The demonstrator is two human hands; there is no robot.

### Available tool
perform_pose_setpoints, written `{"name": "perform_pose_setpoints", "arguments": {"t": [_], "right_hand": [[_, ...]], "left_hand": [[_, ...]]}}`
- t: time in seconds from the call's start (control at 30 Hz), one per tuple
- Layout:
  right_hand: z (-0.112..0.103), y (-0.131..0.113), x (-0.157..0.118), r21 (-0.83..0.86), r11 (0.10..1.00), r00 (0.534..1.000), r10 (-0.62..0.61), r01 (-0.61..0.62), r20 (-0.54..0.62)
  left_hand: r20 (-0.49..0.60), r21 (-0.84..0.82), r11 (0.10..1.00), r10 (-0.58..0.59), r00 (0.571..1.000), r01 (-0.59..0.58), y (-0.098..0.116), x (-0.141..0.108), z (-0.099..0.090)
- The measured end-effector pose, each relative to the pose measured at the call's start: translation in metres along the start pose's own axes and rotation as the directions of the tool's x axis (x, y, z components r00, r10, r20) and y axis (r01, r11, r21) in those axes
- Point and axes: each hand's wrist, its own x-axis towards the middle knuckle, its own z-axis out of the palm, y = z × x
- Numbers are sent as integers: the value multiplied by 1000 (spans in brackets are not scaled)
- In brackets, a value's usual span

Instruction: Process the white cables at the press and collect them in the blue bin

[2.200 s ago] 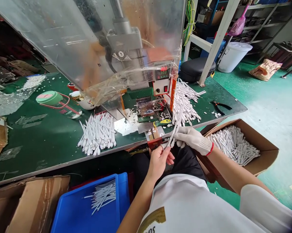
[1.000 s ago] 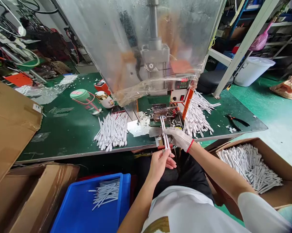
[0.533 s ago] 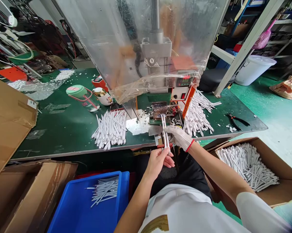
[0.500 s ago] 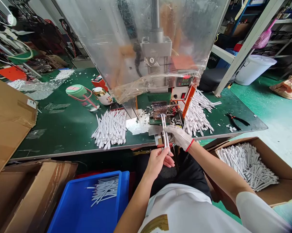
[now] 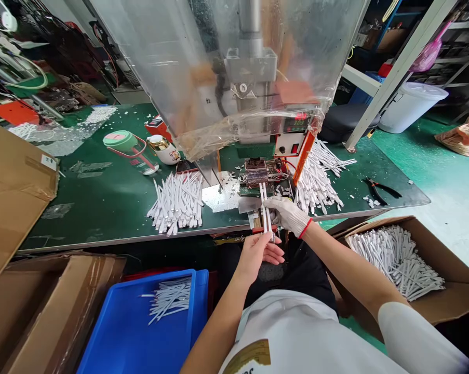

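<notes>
Left hand, bare, half closed: fingers curl under the lower end of a few narrow white strips, thumb pressed against them. The strips stand nearly upright, side by side, just in front of the bench edge. Right hand, in a white knit glove with red cuff, is partly closed, its fingertips touching the strips from the right; whether it grips them cannot be told from this view.

Directly behind the strips: a flat metal plate and the base of a bench press, its upper part behind a clear plastic sheet. On the green bench mat, loose strip piles lie left and right of the press; long-nosed pliers lie further right. Below the bench, a cardboard box holds many strips, and a blue plastic tray holds a smaller bunch.
</notes>
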Motion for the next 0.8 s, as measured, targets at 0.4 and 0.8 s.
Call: {"name": "perform_pose_setpoints", "arguments": {"t": [0.4, 0.8], "right_hand": [[7, -13, 44, 20, 994, 994, -107, 108, -30], [9, -14, 42, 22, 995, 988, -95, 99, -125]], "left_hand": [[1, 10, 1000, 5, 1000, -5, 5, 2, 10], [-14, -24, 998, 50, 999, -50, -7, 10, 12]]}}
